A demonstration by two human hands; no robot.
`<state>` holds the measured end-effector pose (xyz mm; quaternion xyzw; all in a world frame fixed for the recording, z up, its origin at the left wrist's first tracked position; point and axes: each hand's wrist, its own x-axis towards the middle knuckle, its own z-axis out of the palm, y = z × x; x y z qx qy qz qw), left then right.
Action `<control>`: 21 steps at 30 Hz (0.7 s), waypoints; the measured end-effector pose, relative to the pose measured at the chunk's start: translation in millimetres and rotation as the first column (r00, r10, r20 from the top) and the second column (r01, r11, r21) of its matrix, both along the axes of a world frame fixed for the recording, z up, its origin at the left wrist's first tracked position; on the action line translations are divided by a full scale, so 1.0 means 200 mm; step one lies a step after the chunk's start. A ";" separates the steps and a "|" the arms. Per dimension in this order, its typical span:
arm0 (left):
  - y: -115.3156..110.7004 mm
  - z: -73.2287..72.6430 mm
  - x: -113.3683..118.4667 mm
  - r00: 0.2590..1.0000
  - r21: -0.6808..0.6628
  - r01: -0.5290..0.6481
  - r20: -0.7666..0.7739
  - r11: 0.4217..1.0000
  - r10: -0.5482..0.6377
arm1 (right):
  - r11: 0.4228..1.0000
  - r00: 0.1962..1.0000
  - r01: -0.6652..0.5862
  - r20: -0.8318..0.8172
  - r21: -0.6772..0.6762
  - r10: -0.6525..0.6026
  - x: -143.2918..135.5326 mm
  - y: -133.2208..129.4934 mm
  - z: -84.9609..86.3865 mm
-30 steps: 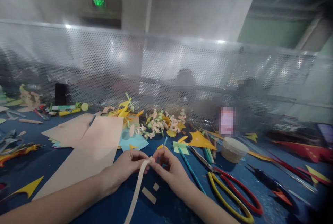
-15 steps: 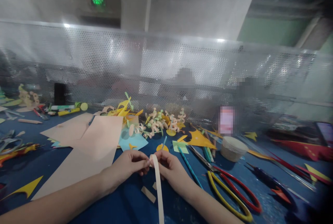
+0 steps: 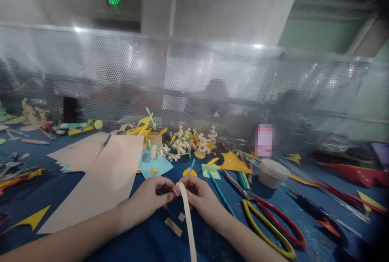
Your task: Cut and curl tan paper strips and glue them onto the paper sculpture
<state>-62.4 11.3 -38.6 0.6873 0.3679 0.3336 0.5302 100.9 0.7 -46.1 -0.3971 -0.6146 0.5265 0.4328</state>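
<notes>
A long, narrow strip of pale paper (image 3: 187, 217) hangs down toward me from between my hands, its upper end bent over at the fingertips. My right hand (image 3: 202, 197) pinches the strip near that end. Close against it, my left hand (image 3: 154, 197) has thumb and fingers pressed together at the strip's tip; the exact grip is hidden by the fingers. Below the hands lie two small brown paper scraps (image 3: 173, 227). Just beyond them sits an orange paper disc (image 3: 189, 172) with a blue strip on it.
Large pale paper sheets (image 3: 118, 164) spread at left. Scissors with red and yellow handles (image 3: 267, 233), a tape roll (image 3: 273, 174) and a dark blue tool (image 3: 319, 217) lie at right. Curled paper pieces (image 3: 185, 144) stand before a perforated metal screen (image 3: 188, 83).
The hanging part of the strip has swung slightly to the right. My left hand's fingers have shifted a little at the strip's tip; both hands stay in nearly the same place.
</notes>
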 end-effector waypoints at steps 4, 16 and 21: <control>-0.01 0.01 0.00 0.997 0.033 0.007 -0.079 0.999 -0.004 | 1.000 1.000 0.004 -0.002 0.012 -0.004 0.00 0.00 0.01; 0.00 0.00 0.00 0.999 -0.086 0.016 0.041 0.996 -0.012 | 0.998 0.999 0.031 -0.010 0.057 -0.031 0.00 0.00 -0.02; 0.01 0.00 -0.01 0.997 -0.039 -0.009 0.072 0.999 0.011 | 0.997 0.999 0.052 -0.008 0.050 -0.051 0.00 0.01 -0.03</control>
